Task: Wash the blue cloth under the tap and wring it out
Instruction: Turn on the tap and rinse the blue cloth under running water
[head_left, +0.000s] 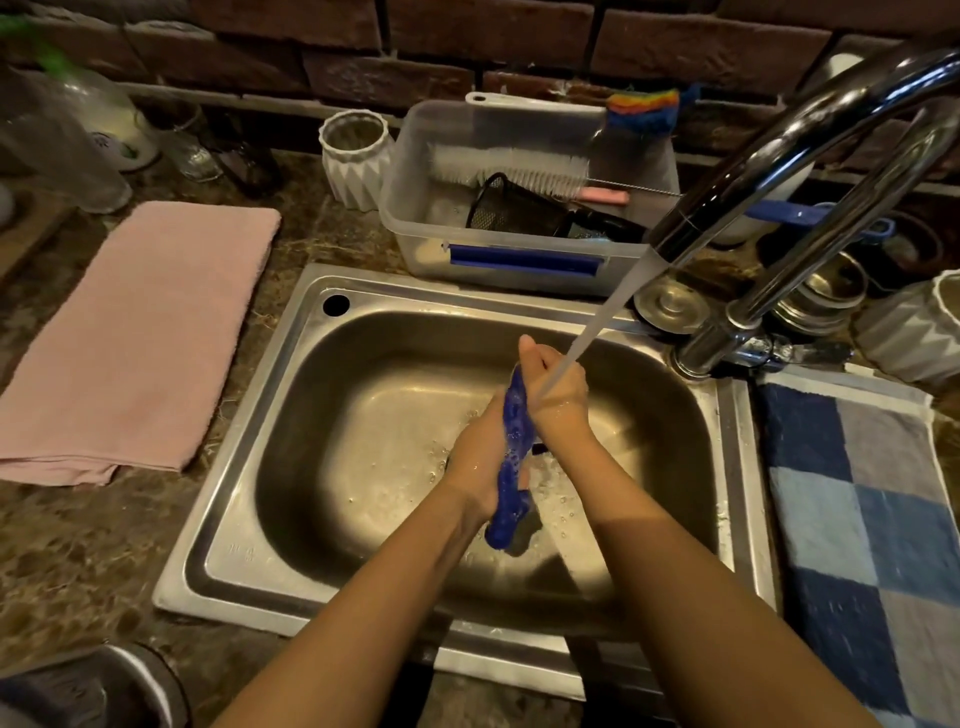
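The blue cloth (511, 457) is twisted into a wet rope above the steel sink (291, 395). My left hand (475, 462) grips its lower part and my right hand (553, 395) grips its upper end. Water runs from the chrome tap (769, 171) in a stream (597, 332) that lands on my right hand. The cloth's lower end hangs free below my left hand. Droplets lie on the sink floor.
A pink towel (140, 338) lies left of the sink, and a blue checked towel (862, 509) lies to its right. Behind the sink stands a clear plastic tub (519, 260) with brushes, beside a white vase (353, 156). Steel pots sit near the tap base.
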